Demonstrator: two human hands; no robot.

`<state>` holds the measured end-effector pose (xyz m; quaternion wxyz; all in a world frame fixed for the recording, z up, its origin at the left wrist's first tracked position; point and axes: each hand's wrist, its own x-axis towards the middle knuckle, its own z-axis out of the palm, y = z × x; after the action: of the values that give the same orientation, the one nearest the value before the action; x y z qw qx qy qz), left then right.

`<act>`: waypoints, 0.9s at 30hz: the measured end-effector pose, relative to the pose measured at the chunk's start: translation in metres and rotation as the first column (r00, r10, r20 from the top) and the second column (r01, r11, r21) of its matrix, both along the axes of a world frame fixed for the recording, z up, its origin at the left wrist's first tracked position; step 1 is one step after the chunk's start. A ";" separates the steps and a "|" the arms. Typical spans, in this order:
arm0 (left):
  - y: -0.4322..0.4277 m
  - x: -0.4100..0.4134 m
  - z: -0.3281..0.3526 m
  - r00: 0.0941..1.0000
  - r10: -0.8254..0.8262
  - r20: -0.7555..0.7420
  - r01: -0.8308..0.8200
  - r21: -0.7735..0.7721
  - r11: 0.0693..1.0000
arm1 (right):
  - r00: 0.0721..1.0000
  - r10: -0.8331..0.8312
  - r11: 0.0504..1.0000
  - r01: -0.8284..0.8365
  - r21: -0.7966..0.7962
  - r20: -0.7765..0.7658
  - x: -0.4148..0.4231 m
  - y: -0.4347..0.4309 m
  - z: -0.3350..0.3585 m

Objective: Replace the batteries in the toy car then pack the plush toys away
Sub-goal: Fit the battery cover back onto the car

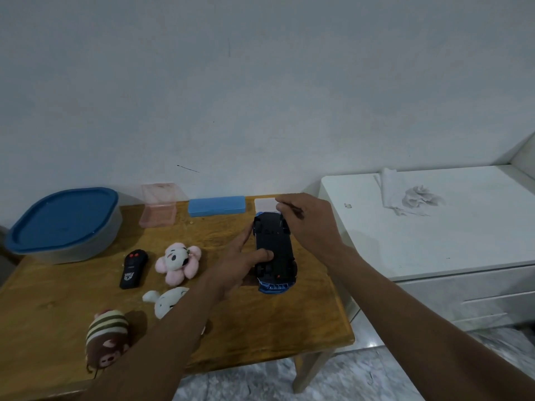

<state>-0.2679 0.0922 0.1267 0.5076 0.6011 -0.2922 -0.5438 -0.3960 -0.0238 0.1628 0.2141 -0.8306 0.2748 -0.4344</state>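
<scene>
Nearest you, to the left of your left forearm, the striped brown plush (107, 340) lies on the wooden table (260, 328), with the white plush (166, 302) partly under that arm and the pink flower plush (178, 263) and the black remote control (133, 269) just beyond. None of them is packed yet. Your left hand (240, 264) clamps the toy car (275, 247) above the table, belly up, with the thumb pressed on its dark underside and the fingers round its left flank. Your right hand (309, 224) sits at the car's far end with the fingers curled. Whether they pinch a tool, grip the car or hold nothing I cannot tell. The step looks like opening the battery cover. Brace the car firmly with the left hand, lift the thumb off any panel that must slide or come away, and work low over the table so small parts don't drop. Beyond your hands, the blue case (216, 206) and the white box (265, 204) lie by the wall. Far left of them sit the clear pink box (159, 205) and the blue-lidded container (63, 221).
</scene>
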 end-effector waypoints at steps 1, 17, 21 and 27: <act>0.000 0.001 0.000 1.000 0.002 -0.004 -0.002 -0.001 1.000 | 1.000 0.003 1.000 -0.003 -0.007 -0.005 -0.001 0.000 -0.001; -0.004 0.002 -0.005 1.000 -0.026 0.015 0.026 0.013 1.000 | 0.998 0.042 0.999 -0.042 0.018 -0.046 0.003 -0.003 0.005; -0.004 0.005 -0.005 1.000 -0.012 0.021 0.012 0.014 1.000 | 0.989 0.084 0.996 -0.081 0.025 -0.119 0.002 -0.004 0.007; -0.006 0.005 -0.006 1.000 -0.010 0.019 0.009 0.028 1.000 | 0.986 0.057 0.998 -0.057 0.003 -0.159 0.006 -0.006 0.005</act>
<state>-0.2624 0.0863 0.1208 0.4937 0.6118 -0.2922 -0.5446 -0.3902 -0.0302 0.1683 0.2035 -0.8702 0.2668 -0.3607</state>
